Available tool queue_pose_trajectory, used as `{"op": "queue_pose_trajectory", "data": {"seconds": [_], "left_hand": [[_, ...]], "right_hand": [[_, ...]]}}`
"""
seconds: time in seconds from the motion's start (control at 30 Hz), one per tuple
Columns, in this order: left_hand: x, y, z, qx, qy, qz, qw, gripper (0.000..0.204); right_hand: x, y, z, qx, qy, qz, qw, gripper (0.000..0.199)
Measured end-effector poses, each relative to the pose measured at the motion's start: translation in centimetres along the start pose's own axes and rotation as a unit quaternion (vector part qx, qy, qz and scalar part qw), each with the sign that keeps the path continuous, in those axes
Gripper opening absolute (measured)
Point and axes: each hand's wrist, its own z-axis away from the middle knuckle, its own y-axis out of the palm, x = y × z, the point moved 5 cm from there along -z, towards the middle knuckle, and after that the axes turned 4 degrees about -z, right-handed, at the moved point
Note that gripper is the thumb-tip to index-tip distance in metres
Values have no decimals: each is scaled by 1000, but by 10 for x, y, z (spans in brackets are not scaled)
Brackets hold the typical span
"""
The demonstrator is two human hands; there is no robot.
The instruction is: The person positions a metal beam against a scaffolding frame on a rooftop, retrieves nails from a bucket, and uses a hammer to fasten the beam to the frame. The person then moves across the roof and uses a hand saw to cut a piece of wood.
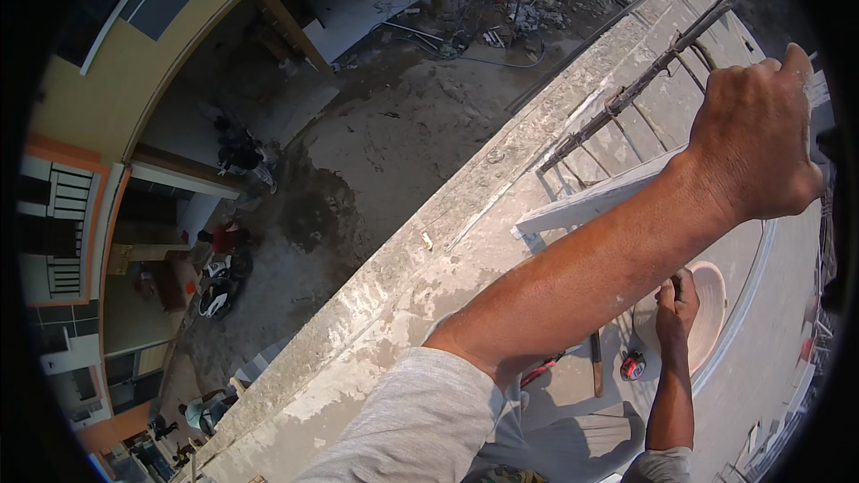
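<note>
My left arm reaches across the view to the upper right. My left hand (761, 139), its back toward me, is curled closed over a long pale board (595, 195) that shows on both sides of it; the fingertips are hidden. Lower down, my right hand (677, 309) is closed at a round, pale pinkish basin (710, 313). What its fingers pinch, if anything, is too small to make out. Close by lie a red and black tape measure (633, 365), a tool with a wooden handle (597, 365) and a red-handled tool (542, 368).
A rough concrete ledge (385, 300) runs diagonally, with a deep drop to the yard (385, 125) on its left. Rusty tied rebar (617, 105) juts along the upper right. Down below are people, a parked motorbike (215, 295) and rubble (528, 18).
</note>
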Motion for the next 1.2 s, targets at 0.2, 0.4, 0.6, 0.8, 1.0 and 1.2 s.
{"op": "queue_pose_trajectory", "data": {"seconds": [0.2,0.4,0.6,0.8,1.0,1.2], "left_hand": [[-2,-33,0,-24,66,26,997,67],[17,-39,-2,44,24,41,998,76],[17,-48,4,42,23,66,997,81],[14,-44,10,28,14,64,997,86],[-9,-39,6,18,-110,101,989,71],[13,-28,5,14,-138,126,982,56]], "right_hand": [[130,77,-49,42,-150,-19,988,13],[175,92,-61,-24,-208,-112,971,26],[181,108,-55,24,-278,-140,950,30],[162,109,-51,71,-276,-129,950,38],[172,110,-53,37,-276,-46,959,42],[159,118,-70,53,-234,-52,969,43]]}}
